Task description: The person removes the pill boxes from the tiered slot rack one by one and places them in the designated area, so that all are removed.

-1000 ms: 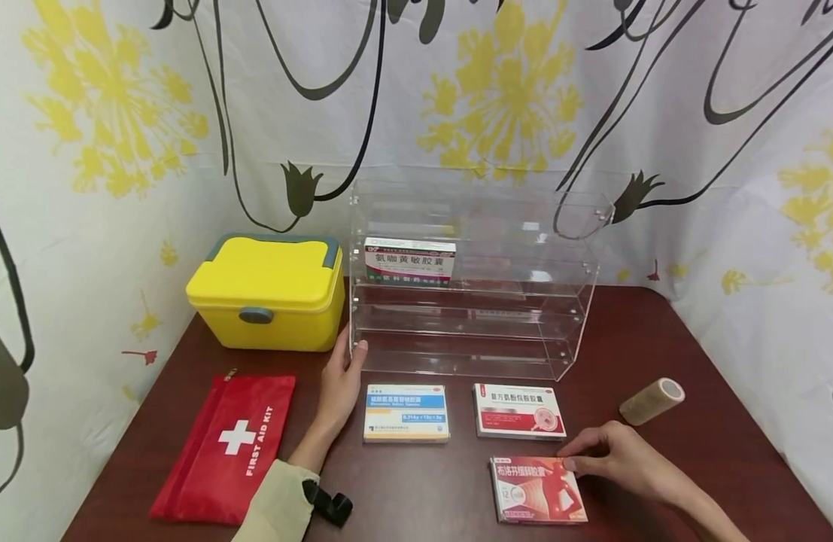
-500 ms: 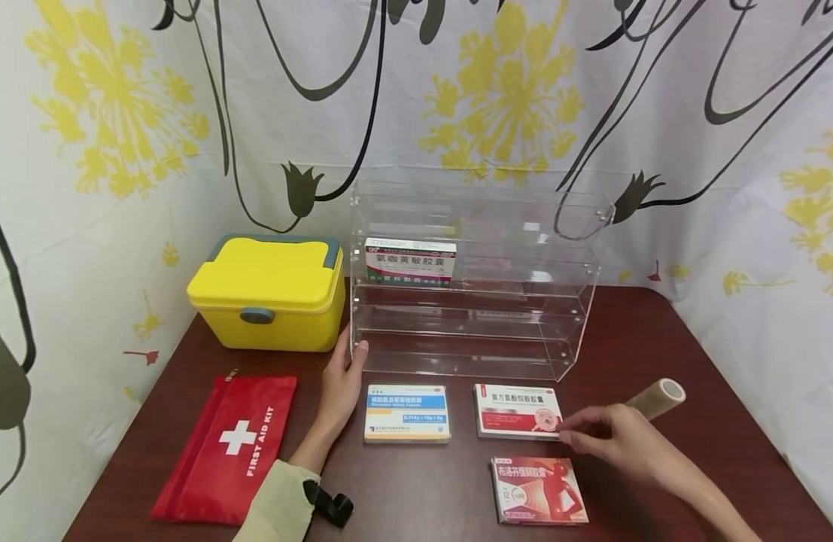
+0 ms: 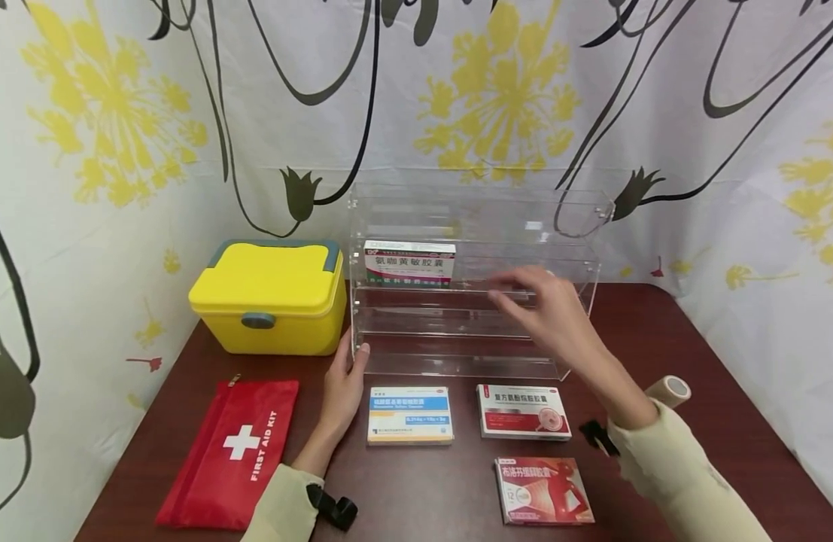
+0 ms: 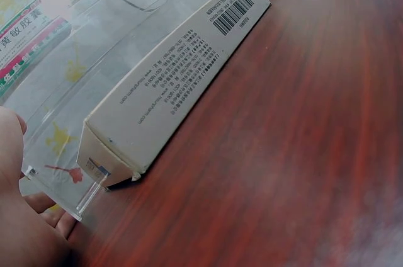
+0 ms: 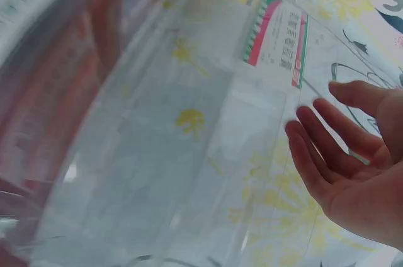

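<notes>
A clear acrylic tiered rack (image 3: 457,366) stands at the back of the table. My left hand (image 3: 342,388) holds its left side panel, thumb in front and fingers behind. My right hand (image 3: 551,310) is raised before the rack's middle tiers, holding nothing; in the right wrist view its fingers (image 5: 330,138) are loosely bent and apart. One medicine box (image 3: 409,267) stands on an upper tier at the left. On the table before the rack lie a blue-and-white medicine box (image 3: 411,415), a red-and-white one (image 3: 524,412) and a red-orange one (image 3: 545,491).
A yellow lidded box (image 3: 270,301) stands left of the rack. In front of it lies a red first aid pouch (image 3: 236,452). At the right a tan cylinder (image 3: 672,390) sits partly behind my right forearm. Patterned cloth (image 3: 511,90) closes off the back and sides.
My right hand has left the boxes at the front right and risen up and inward to the rack. The left hand stays at the side panel. The boxes keep their places.
</notes>
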A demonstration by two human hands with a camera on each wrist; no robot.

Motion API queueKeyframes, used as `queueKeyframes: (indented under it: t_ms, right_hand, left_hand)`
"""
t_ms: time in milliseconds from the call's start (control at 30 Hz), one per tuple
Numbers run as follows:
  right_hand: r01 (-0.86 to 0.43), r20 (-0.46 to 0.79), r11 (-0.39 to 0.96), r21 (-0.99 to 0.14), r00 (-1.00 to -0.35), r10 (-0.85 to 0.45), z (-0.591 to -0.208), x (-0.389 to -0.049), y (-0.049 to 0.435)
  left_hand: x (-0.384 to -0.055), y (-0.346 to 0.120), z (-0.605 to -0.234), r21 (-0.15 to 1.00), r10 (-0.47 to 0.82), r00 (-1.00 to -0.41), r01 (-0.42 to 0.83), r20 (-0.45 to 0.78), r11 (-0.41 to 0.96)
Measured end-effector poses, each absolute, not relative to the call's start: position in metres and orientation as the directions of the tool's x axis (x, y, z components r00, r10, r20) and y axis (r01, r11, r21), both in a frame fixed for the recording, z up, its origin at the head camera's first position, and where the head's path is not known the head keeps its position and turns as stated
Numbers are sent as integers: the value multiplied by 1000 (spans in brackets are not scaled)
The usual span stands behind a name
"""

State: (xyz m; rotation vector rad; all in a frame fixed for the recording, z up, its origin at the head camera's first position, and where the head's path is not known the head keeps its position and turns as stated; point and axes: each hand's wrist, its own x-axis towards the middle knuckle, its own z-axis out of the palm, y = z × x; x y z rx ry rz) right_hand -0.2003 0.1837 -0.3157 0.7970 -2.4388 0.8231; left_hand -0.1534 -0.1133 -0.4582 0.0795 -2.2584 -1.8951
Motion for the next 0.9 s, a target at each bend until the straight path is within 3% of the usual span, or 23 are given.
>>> queueKeyframes:
  t_ms: [133,333,633,900]
  right_hand:
    - [-656,595,656,-373,-712,-373,-300,-227,164]
    - [-642,519,647,-411,-748,-413,-295,-251,145]
    - [-570,378,613,-547,-822,-426,-295,-261,125]
    - [-552,380,601,-578,-834,-400,-291,-266,120]
  left_hand:
    - [-154,-113,-458,981,-163,-980,87,115,173]
    - [-153,-113,-458,981,-165,-979,90,119,172]
    - [-153,-114,-458,980,-172,-976,101,130,172]
    - [-153,-113,-457,979,-177,-976,96,128,179]
